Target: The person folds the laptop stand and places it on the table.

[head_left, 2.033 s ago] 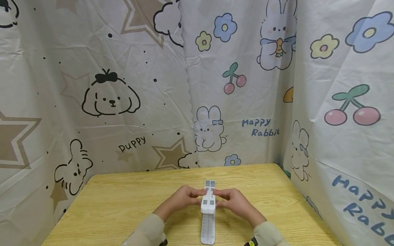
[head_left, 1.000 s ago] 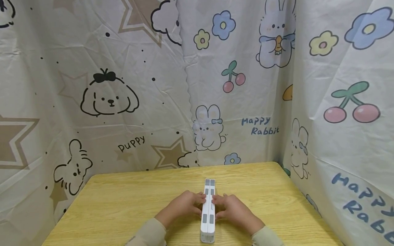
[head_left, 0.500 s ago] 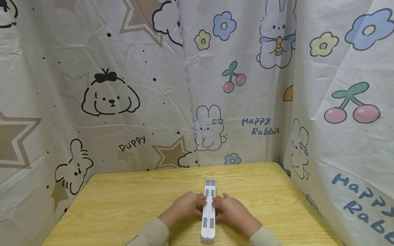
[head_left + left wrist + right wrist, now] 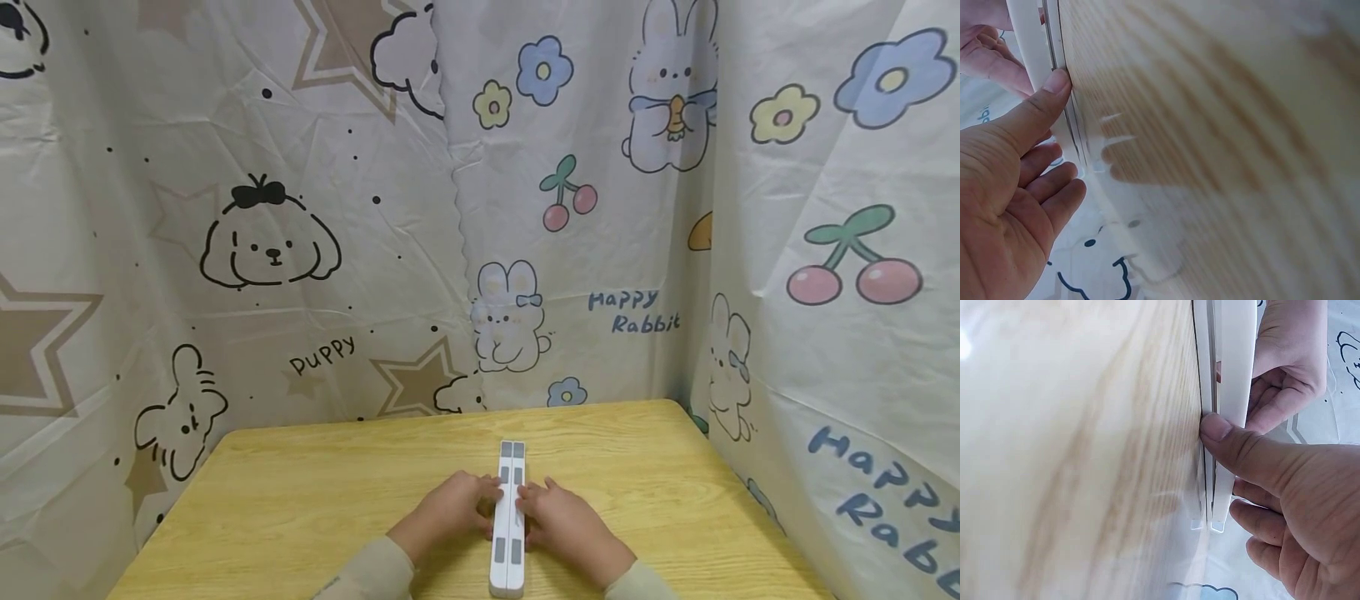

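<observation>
A white folding laptop stand (image 4: 508,518) with grey pads lies folded into a narrow bar, lengthwise on the table. On its left side my left hand (image 4: 456,507) grips it near the middle, fingertips over the top edge. From the right my right hand (image 4: 564,523) holds it at about the same height. In the left wrist view the left thumb (image 4: 1038,112) presses the stand's lower rail, close to the tabletop. The right wrist view has the right thumb (image 4: 1241,445) against the opposite lower rail, with a thin slot between the stand's upper and lower bars (image 4: 1235,369).
The yellow wood-grain table (image 4: 315,475) spreads out on both sides of the stand. Behind it and to the right hangs a pale printed curtain (image 4: 375,250) with cartoon puppies, rabbits and cherries.
The stand's raised upper bar has folded down over its base toward me and now lies flat along it. Both hands have shifted slightly nearer to me, still on its sides.
</observation>
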The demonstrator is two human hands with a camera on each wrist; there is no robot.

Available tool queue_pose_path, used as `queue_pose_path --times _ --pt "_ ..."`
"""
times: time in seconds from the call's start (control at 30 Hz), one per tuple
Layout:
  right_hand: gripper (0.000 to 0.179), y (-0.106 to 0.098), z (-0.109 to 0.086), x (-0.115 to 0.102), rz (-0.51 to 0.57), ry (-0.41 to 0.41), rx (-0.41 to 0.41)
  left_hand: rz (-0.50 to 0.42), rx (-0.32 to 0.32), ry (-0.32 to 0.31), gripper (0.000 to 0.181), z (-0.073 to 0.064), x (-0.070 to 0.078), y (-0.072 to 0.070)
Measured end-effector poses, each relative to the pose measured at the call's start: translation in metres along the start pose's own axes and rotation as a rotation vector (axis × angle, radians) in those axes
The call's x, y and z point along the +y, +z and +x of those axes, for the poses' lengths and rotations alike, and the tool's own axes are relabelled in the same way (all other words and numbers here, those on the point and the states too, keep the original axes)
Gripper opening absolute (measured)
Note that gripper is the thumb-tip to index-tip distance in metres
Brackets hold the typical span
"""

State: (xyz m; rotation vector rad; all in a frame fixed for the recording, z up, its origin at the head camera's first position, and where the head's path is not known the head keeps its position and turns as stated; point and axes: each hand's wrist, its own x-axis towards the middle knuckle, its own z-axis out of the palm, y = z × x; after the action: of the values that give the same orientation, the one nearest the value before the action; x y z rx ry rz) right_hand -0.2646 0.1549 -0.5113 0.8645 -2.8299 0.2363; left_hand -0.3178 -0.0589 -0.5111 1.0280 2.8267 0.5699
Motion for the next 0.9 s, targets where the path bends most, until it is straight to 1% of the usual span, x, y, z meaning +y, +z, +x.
queue_pose_path --times 0.17,0.27,0.43,0.47,0.53,0.67,0.73,0.8,0.9 --pt "0.050 0.001 0.002 0.003 -0.022 -0.017 -0.005 0.029 0.006 0.012 0.055 0.001 -0.002 0.000" --pt "0.051 0.001 0.002 0.005 -0.025 -0.026 -0.006 0.030 0.002 0.009 0.055 0.001 -0.003 0.000" --pt "0.046 0.000 0.002 0.005 -0.048 -0.054 -0.001 0.053 -0.011 0.004 0.056 -0.001 -0.001 -0.001" --pt "0.042 0.000 0.002 0.006 -0.051 -0.063 0.000 0.063 -0.019 0.009 0.053 -0.002 -0.001 -0.001" --pt "0.036 -0.001 0.001 0.006 -0.054 -0.080 -0.006 0.069 -0.038 0.012 0.051 -0.004 0.000 -0.002" --pt "0.031 -0.004 -0.003 0.008 -0.059 -0.123 -0.043 0.058 -0.084 0.013 0.047 -0.008 0.001 -0.004" --pt "0.032 -0.005 -0.006 0.010 -0.060 -0.147 -0.064 0.053 -0.093 0.012 0.048 -0.011 0.002 -0.005" --pt "0.030 -0.006 -0.008 0.012 -0.058 -0.175 -0.067 0.047 -0.083 0.022 0.045 -0.015 0.003 -0.007" --pt "0.027 -0.009 -0.012 0.014 -0.067 -0.215 -0.043 0.050 -0.044 0.043 0.042 -0.024 0.005 -0.011"
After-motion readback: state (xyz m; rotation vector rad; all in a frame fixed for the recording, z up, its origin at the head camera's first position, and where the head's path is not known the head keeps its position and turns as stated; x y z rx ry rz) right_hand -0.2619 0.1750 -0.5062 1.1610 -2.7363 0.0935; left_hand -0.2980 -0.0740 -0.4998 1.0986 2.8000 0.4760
